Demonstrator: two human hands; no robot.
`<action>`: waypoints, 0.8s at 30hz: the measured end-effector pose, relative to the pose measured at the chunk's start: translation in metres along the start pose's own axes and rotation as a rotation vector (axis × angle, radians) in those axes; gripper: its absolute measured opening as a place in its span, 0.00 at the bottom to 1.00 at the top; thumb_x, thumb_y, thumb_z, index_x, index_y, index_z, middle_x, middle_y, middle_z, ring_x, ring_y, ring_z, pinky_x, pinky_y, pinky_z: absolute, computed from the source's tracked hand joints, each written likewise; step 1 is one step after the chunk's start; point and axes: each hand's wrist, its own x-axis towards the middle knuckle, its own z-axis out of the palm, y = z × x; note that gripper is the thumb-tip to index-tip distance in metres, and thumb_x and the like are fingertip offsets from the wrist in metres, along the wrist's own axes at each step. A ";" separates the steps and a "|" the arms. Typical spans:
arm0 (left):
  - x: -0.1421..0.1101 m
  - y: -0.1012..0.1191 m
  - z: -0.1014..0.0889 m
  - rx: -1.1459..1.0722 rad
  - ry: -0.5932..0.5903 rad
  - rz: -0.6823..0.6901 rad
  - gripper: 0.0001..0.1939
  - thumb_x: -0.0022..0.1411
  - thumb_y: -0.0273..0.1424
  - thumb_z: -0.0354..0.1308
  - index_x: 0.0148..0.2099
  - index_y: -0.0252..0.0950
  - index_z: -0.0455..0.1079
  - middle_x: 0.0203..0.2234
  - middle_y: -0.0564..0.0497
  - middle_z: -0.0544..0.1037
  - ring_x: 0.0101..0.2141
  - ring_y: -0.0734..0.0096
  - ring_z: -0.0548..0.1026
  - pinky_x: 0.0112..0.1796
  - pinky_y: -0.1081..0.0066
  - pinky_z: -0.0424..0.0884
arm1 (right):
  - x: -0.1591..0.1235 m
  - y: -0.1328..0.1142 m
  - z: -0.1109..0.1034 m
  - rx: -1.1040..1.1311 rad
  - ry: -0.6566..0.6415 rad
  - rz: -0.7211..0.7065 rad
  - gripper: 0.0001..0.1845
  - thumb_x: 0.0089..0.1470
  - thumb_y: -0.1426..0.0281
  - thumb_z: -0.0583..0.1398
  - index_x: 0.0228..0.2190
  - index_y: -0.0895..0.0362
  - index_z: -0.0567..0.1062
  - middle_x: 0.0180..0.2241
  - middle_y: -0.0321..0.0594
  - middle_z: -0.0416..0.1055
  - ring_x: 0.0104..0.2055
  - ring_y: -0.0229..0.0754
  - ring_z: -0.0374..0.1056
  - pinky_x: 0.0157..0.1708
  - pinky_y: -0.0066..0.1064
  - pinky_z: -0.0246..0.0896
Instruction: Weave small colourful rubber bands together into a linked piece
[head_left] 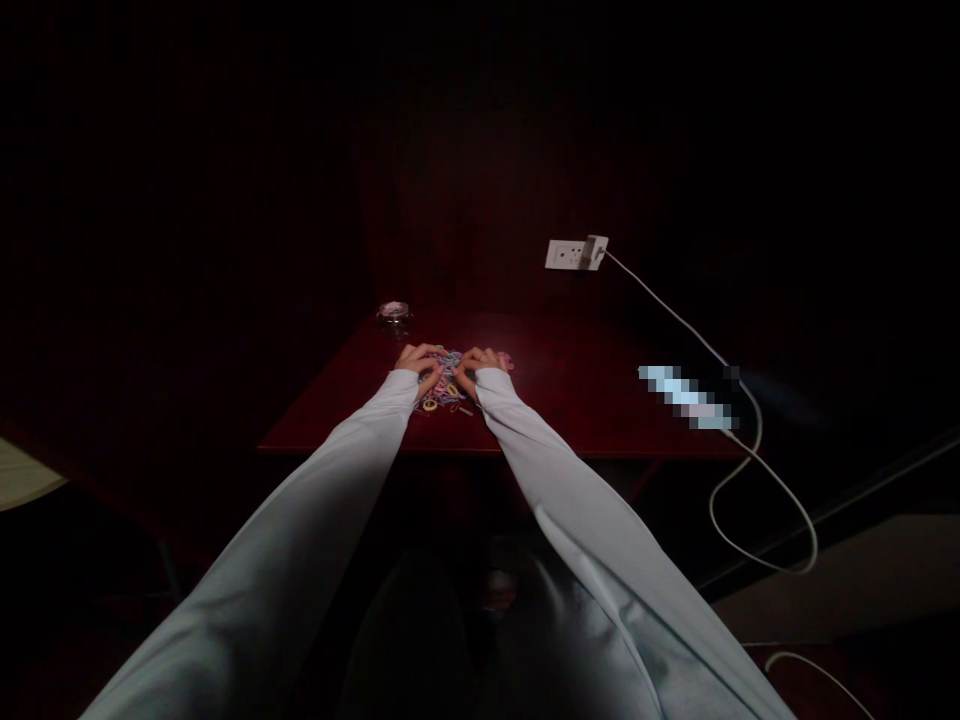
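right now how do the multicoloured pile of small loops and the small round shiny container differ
The multicoloured pile of small loops spreads loosely, while the small round shiny container is compact. The pile lies nearer the front; the container sits farther back and left. Both rest on the dark red table.

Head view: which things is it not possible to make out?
All in the head view:
Colourful pile: partly hidden by left hand and right hand.
Bright object at right: blurred by pixel blocks.
Round container: contents too small to tell.
Pale object: cut off by left edge.
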 end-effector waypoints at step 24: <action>0.000 0.001 0.001 0.010 0.014 -0.001 0.15 0.74 0.34 0.57 0.32 0.40 0.75 0.56 0.48 0.83 0.50 0.55 0.75 0.60 0.52 0.71 | -0.001 -0.006 -0.009 0.012 -0.019 0.041 0.12 0.69 0.63 0.66 0.34 0.52 0.86 0.48 0.44 0.80 0.52 0.52 0.66 0.58 0.46 0.54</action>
